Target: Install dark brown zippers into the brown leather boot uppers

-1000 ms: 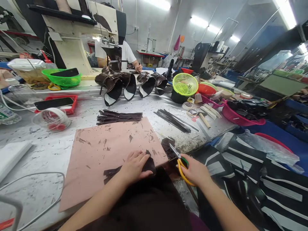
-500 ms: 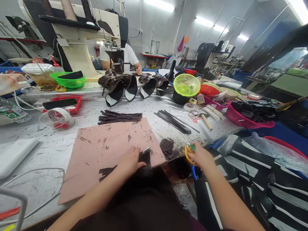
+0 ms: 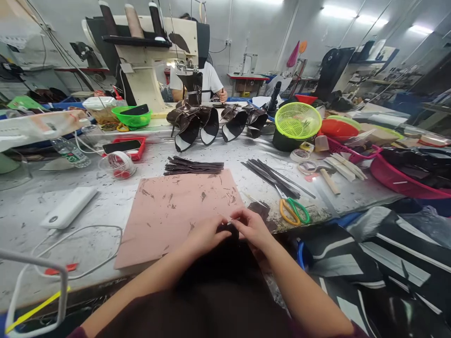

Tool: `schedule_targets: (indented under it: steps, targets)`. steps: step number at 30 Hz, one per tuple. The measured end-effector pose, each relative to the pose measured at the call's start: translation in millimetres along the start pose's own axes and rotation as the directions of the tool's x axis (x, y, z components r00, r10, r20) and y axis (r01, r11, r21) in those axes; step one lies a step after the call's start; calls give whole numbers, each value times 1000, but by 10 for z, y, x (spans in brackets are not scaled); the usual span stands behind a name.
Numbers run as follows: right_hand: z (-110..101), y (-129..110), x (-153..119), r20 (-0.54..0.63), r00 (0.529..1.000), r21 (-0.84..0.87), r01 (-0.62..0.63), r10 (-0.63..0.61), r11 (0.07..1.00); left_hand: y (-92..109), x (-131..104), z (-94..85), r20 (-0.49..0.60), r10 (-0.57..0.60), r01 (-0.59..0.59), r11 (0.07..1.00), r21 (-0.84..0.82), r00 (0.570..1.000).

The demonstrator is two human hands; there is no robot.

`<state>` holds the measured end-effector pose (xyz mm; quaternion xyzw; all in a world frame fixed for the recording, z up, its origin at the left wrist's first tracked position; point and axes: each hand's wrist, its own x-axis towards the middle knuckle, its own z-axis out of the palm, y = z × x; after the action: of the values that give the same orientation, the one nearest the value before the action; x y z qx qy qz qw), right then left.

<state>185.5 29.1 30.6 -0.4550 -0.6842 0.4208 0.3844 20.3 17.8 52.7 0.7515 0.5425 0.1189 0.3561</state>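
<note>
My left hand (image 3: 211, 233) and my right hand (image 3: 252, 226) meet at the near edge of a pink cutting board (image 3: 183, 202). Between them, both hands pinch a small dark leather piece (image 3: 227, 228) with a pale bit showing at its top; most of it is hidden by fingers and blends into the dark clothing. Scissors (image 3: 294, 210) with one orange and one green handle lie on the table right of my right hand. A pile of small dark scraps (image 3: 260, 211) lies just behind that hand.
Bundled dark strips (image 3: 193, 165) lie behind the board, more strips (image 3: 271, 176) to their right. Brown leather uppers (image 3: 192, 124) stand farther back near a sewing machine (image 3: 148, 61), where a person sits. A hammer (image 3: 329, 182) and yellow-green basket (image 3: 298, 120) are at right.
My right hand has put the scissors on the table and come over to my left hand. The dark piece has moved off the board, toward my body. The view has shifted left.
</note>
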Motion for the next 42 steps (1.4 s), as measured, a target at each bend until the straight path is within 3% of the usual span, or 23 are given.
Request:
schedule_targets:
  steps: [4,7,9,12,16,18,20,22,24,26,28,29,31,34,36,39,42]
  targets:
    - [-71,-54,-12,12,991,-204,132,-133,970,34,-19,40,-67,-9,4,998,-69,998]
    - [-120,-119,3,83,945,-413,321,-315,852,61,-47,92,-129,6,-17,997,-81,992]
    - [-116,-154,10,157,919,-516,389,-362,764,68,-67,125,-168,23,-37,996,-80,985]
    - [-46,-176,-17,214,903,-598,422,-372,682,57,-85,157,-200,41,-53,997,-57,979]
    - [107,-152,-120,119,887,-692,396,-445,604,29,-94,151,-195,34,-48,997,-67,980]
    - [168,-133,-167,34,876,-670,378,-481,639,18,-99,130,-183,24,-40,996,-83,983]
    - [213,-121,-192,-70,893,-555,335,-444,762,10,-107,108,-167,17,-35,994,-100,986]
    - [242,-119,-192,-166,939,-342,231,-300,911,5,-116,93,-151,21,-38,993,-113,988]
    - [244,-118,-181,-237,971,-12,38,-39,999,-3,-123,87,-134,32,-49,991,-126,990]
    - [184,-105,-182,-253,946,292,-124,201,948,-19,-128,84,-119,40,-56,990,-132,992]
    - [36,-71,-225,-264,912,452,-170,314,876,-42,-139,76,-111,45,-60,990,-129,993]
    - [-66,-46,-266,-263,908,455,-182,326,872,-52,-148,67,-110,49,-62,990,-125,993]
    - [-287,4,-387,-207,923,303,-256,326,918,-61,-180,46,-105,61,-73,990,-118,993]
    - [-471,31,-596,-68,960,-177,-280,272,944,-18,-253,28,-86,119,-126,989,-80,989]
    - [-403,-8,-695,52,979,-306,-172,197,936,42,-310,39,-56,199,-201,979,-34,978]
    - [-103,-103,-740,257,964,-183,-13,61,983,109,-402,44,13,321,-321,947,15,947]
    - [128,-171,-718,272,962,-162,21,24,987,56,-538,-74,63,253,-256,966,46,965]
